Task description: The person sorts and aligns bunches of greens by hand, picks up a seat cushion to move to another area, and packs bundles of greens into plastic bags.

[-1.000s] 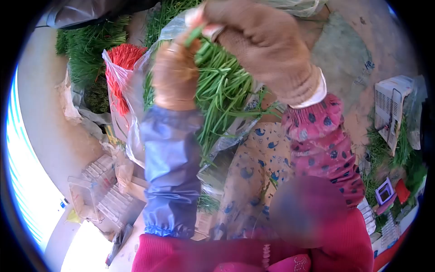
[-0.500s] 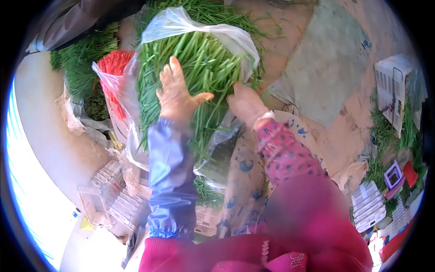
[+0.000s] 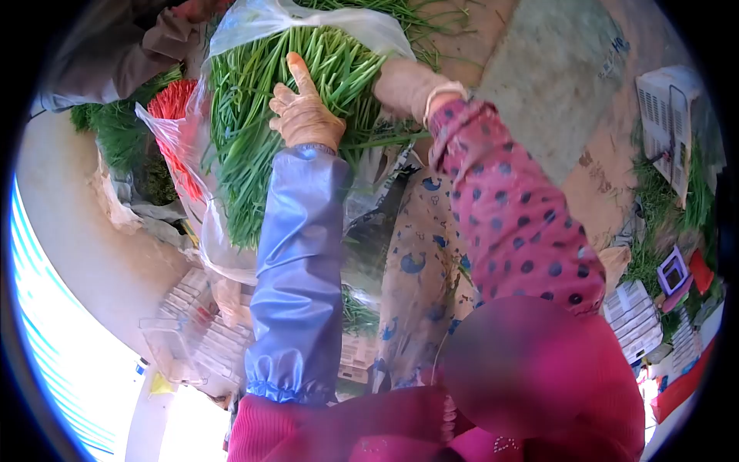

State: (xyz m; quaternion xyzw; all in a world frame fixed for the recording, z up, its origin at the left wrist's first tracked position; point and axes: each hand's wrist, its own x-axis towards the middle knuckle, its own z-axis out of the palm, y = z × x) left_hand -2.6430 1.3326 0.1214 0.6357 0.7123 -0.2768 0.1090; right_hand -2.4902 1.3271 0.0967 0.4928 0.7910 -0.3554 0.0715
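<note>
A large bundle of long green chive-like stalks (image 3: 254, 115) fills a clear plastic bag (image 3: 265, 19) at the upper middle. My gloved left hand (image 3: 309, 115) lies on top of the stalks, one finger stretched forward and the others bent slightly apart; its thumb is hidden. At the bundle's right side is my right hand (image 3: 404, 86), against the bag's edge. Its fingers are out of sight behind the stalks and plastic, so their grip cannot be made out. A few loose stalks stick out to the right beneath that wrist.
Red strands (image 3: 173, 104) stand in plastic left of the bundle, with more greens (image 3: 119, 142) beyond. Another person's sleeve (image 3: 115, 69) reaches in at the upper left. White crates (image 3: 192, 323) lie at lower left. A greenish sheet (image 3: 539, 85) covers floor on the right.
My left hand has moved up over the stalks, and its thumb no longer shows. The right hand has also moved up along the bag's side. The bundle appears higher and further left.
</note>
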